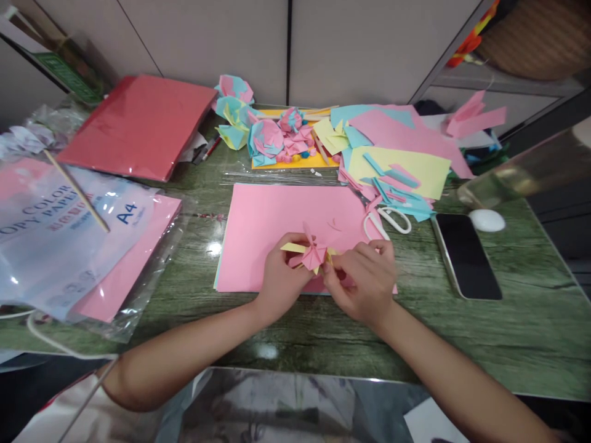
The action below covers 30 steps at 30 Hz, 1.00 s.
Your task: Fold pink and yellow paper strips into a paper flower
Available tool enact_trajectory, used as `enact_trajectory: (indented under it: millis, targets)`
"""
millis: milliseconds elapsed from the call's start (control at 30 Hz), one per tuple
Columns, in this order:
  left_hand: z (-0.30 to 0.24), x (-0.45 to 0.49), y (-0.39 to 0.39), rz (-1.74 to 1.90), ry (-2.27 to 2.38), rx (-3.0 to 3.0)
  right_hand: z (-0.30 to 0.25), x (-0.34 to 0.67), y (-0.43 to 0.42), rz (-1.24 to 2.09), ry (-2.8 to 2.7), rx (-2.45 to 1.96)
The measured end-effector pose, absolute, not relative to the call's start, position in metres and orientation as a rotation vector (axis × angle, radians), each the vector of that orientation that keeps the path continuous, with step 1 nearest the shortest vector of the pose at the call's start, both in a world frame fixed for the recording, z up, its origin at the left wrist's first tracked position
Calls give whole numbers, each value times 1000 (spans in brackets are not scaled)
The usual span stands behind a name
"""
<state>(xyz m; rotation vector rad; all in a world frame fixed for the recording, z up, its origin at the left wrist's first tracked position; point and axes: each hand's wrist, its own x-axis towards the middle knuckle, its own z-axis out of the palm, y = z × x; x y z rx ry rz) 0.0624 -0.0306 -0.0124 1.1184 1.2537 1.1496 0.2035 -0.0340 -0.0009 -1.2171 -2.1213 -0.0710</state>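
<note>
Both hands meet over a stack of pink paper (258, 240) on the green table. Between them is a folded paper flower (314, 256), pink with yellow strips sticking out at its sides. My left hand (287, 271) is closed around the flower's left side. With thumb and forefinger together, my right hand (362, 277) pinches the flower's right edge by a yellow piece. White-handled scissors (394, 220) lie just beyond my right hand, their blades partly covered by paper scraps.
Behind the stack sit folded paper flowers (265, 140) and coloured sheets (397, 169). A phone (467, 255) and a white oval object (487, 220) lie on the right. To the left are a bag of colour paper (60, 246) and a red folder (138, 126).
</note>
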Motion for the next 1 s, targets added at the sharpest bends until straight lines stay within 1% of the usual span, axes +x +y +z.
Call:
enact_trajectory:
  millis: [200, 300, 400, 500, 533, 633, 767, 1000]
  targets:
    - [-8, 63, -32, 1148, 1285, 1147, -1, 202, -37, -150, -2161, -1208]
    - [-8, 63, -31, 1129, 1274, 1158, -1, 203, -37, -118, -2197, -1202]
    - [-9, 59, -27, 1055, 1231, 1120, 4, 207, -34, 88, -2230, -1146]
    - [-11, 53, -19, 939, 1150, 965, 15, 216, -30, 463, -2236, -1013]
    - [-10, 51, -16, 913, 1117, 900, 19, 219, -28, 512, -2158, -997]
    - [-6, 45, -10, 782, 1028, 738, 26, 228, -22, 599, -1979, -1133]
    - [0, 40, -7, 627, 923, 699, 24, 231, -16, 798, -2099, -1108]
    - [3, 35, -7, 427, 824, 640, 23, 227, -15, 1012, -2082, -1109]
